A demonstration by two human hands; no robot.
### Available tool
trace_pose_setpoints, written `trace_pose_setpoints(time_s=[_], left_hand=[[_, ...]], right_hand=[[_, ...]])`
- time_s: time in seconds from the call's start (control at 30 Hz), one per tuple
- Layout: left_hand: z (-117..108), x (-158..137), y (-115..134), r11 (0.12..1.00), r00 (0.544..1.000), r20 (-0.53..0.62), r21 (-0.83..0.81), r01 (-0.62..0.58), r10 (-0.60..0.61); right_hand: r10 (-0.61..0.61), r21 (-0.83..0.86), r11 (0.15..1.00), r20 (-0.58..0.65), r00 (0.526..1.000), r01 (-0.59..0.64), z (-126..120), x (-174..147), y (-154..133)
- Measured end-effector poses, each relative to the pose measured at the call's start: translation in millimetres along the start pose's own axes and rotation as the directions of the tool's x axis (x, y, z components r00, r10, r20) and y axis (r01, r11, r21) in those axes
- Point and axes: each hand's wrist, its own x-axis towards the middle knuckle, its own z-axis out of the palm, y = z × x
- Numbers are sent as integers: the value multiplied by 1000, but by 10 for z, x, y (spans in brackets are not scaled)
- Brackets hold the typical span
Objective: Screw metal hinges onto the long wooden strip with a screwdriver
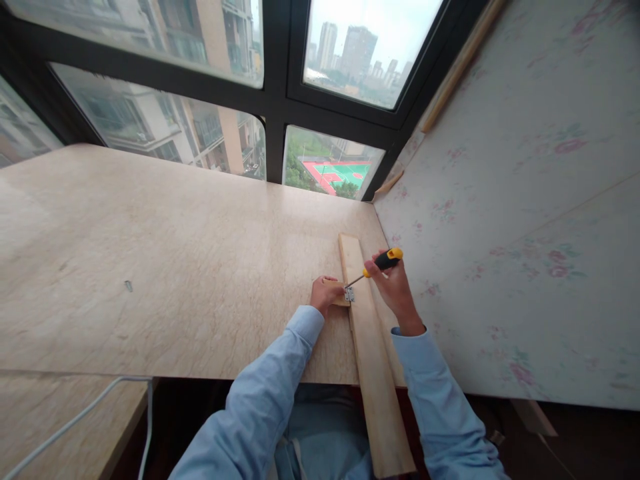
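Observation:
My right hand is closed round a screwdriver with a black and yellow handle. Its shaft slants down to the left, and the tip meets a small metal hinge. The hinge bridges a long wooden board and a short wooden piece that abuts the board's left edge. With fingers wrapped over it, my left hand grips the short piece close to the hinge. Whether a screw sits under the tip is too small to make out.
The board lies on a marble-patterned sill and juts past its front edge towards me. A small metallic item lies at left. A white cable crosses the lower left. A flowered wall bounds the right; dark-framed windows stand behind.

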Motion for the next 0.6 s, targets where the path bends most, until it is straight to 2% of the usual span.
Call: trace_pose_setpoints(time_s=[0.13,0.23,0.3,0.37,0.47,0.53,0.6], left_hand=[[3,10,-6,1000,1000,-4,7,0,0],[7,14,-9,1000,1000,-7,12,2,-2],[7,15,-11,1000,1000,-3,8,4,-4],[3,17,-15,1000,1000,1,7,2,-2],[-6,23,-25,1000,1000,6,11,-5,5],[-10,30,-31,1000,1000,6,10,-9,9],[-11,35,-34,1000,1000,5,10,-12,12]], right_hand=[[-18,258,966,169,985,-26,-20,-16,78],[5,290,954,253,967,-81,-59,-20,28],[27,223,972,209,978,-75,-68,-13,-34],[30,58,998,70,997,-34,-60,-7,-81],[-19,-172,985,-107,994,0,-25,-4,-75],[-29,-135,991,-81,996,18,-1,-8,-20],[-15,28,1000,37,999,14,10,-16,48]])
